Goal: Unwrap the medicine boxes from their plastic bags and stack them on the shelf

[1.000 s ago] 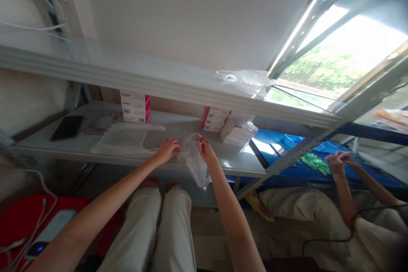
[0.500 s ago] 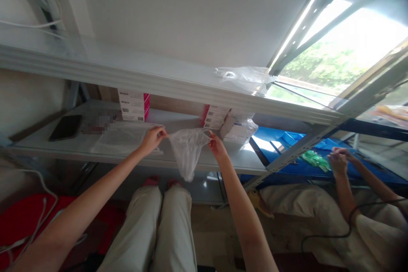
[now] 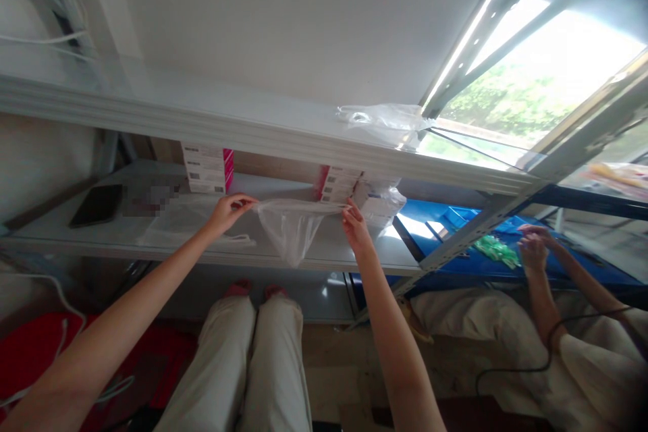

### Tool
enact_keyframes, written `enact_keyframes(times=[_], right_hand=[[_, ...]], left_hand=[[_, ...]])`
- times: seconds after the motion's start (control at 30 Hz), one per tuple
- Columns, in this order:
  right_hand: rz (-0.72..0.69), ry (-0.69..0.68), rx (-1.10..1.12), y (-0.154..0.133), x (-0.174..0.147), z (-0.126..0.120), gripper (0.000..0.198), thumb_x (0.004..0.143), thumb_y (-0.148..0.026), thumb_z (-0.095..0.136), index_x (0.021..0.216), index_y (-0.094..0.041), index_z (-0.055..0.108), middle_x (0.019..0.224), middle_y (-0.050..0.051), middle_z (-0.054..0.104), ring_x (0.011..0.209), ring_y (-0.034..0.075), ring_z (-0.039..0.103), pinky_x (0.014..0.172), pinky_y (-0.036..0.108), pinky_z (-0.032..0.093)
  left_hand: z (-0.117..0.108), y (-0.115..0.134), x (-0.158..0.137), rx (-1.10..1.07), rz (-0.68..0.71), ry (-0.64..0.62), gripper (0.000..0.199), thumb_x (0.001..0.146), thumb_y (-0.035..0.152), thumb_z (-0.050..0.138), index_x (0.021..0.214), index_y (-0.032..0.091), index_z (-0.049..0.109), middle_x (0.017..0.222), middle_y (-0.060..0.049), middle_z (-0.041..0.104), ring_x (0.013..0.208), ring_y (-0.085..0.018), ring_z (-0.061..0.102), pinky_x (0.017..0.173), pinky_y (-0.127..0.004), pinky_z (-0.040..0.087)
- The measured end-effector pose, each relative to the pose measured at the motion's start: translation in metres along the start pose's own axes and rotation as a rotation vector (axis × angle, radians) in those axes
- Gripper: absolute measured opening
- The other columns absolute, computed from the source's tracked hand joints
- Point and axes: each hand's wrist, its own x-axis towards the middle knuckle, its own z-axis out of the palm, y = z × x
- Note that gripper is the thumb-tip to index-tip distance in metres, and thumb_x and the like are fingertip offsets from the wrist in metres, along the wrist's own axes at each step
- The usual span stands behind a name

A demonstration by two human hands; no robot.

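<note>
Stretching a clear plastic bag (image 3: 291, 233) at the front of a shelf (image 3: 331, 250), the left hand (image 3: 230, 210) and right hand (image 3: 358, 226) pinch its opposite ends. Spreading it looks like the current step; the next move likely calls for firm fingers and gentle tension.

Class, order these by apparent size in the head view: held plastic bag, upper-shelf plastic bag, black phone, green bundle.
1. Held plastic bag and upper-shelf plastic bag: too alike to rank.
2. Black phone.
3. Green bundle.

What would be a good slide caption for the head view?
Left hand and right hand hold a clear plastic bag stretched between them at a grey shelf.
</note>
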Motion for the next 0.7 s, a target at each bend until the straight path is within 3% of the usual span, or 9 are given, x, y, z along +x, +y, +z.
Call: enact_keyframes(times=[0.13, 0.27, 0.5, 0.6, 0.7], right_hand=[[-0.062, 0.065, -0.064, -0.004, 0.001, 0.006, 0.038, 0.059, -0.028, 0.076, 0.096, -0.025, 0.069, 0.079, -0.004, 0.064, 0.069, 0.009, 0.059, 0.049, 0.015, 0.043], [-0.132, 0.099, -0.128, -0.011, 0.001, 0.014, 0.028, 0.062, -0.037, 0.075, 0.084, -0.020, 0.070, 0.086, 0.001, 0.067, 0.061, 0.007, 0.054, 0.047, 0.016, 0.041], [-0.183, 0.118, -0.198, -0.020, -0.002, 0.025, 0.032, 0.064, -0.046, 0.071, 0.082, -0.019, 0.066, 0.079, 0.000, 0.063, 0.061, 0.009, 0.052, 0.046, 0.018, 0.042], [-0.203, 0.175, -0.166, -0.018, -0.004, 0.025, 0.032, 0.063, -0.048, 0.071, 0.077, -0.020, 0.061, 0.076, -0.001, 0.060, 0.067, 0.010, 0.054, 0.049, 0.018, 0.045], [-0.179, 0.137, -0.102, -0.014, -0.005, 0.025, 0.033, 0.063, -0.048, 0.072, 0.072, -0.021, 0.056, 0.079, -0.001, 0.059, 0.074, 0.012, 0.056, 0.058, 0.022, 0.051]], left_hand=[[-0.003, 0.008, 0.001, -0.041, -0.008, -0.015, 0.032, 0.080, 0.046, 0.058, 0.093, 0.020, 0.072, 0.096, -0.008, 0.071, 0.089, -0.021, 0.063, 0.076, -0.030, 0.049], [-0.004, 0.021, 0.002, -0.103, -0.055, 0.049, 0.035, 0.080, 0.046, 0.059, 0.100, 0.019, 0.071, 0.102, -0.009, 0.069, 0.092, -0.020, 0.063, 0.075, -0.029, 0.050], [0.007, 0.013, 0.002, -0.153, -0.079, -0.014, 0.028, 0.070, 0.045, 0.069, 0.079, 0.019, 0.072, 0.085, -0.007, 0.071, 0.078, -0.019, 0.064, 0.069, -0.029, 0.051], [0.016, 0.007, -0.002, -0.291, -0.182, 0.138, 0.034, 0.066, 0.049, 0.071, 0.079, 0.017, 0.070, 0.078, -0.006, 0.071, 0.073, -0.019, 0.064, 0.072, -0.031, 0.052], [0.025, 0.009, -0.007, -0.422, -0.242, 0.279, 0.037, 0.066, 0.050, 0.071, 0.081, 0.017, 0.067, 0.076, -0.004, 0.069, 0.073, -0.018, 0.064, 0.075, -0.033, 0.053]])
